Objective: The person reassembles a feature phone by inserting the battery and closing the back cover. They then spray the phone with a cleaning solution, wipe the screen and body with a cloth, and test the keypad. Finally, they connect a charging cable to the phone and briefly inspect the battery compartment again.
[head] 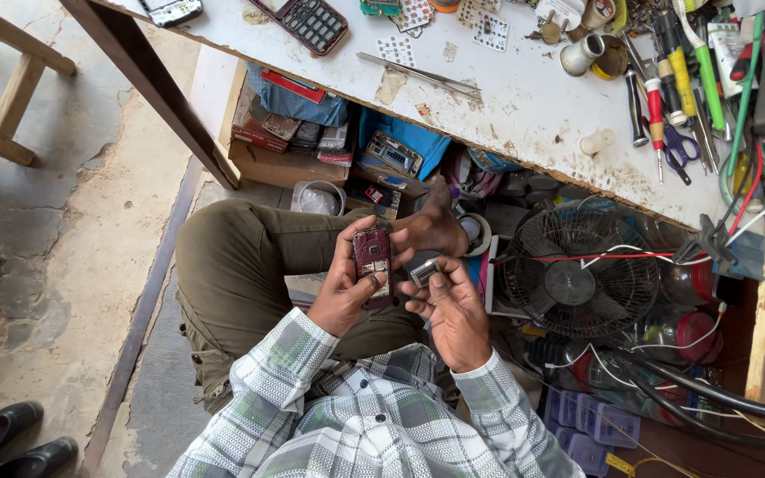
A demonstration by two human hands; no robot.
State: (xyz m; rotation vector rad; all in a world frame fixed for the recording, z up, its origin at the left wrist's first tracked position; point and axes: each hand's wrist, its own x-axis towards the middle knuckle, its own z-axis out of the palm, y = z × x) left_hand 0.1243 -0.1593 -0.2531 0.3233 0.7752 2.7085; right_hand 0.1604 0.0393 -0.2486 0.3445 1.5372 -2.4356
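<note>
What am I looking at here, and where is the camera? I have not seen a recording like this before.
There is no machine: a person works with two bare hands, and the single picture comes from a camera on their head, looking down at their lap. The left hand holds a small dark red phone with its back open. The right hand pinches a small silvery part beside it. Above is a worn white table with a calculator, tweezers, screwdrivers and scissors. Under the table stand a black fan and boxes of parts.
</note>
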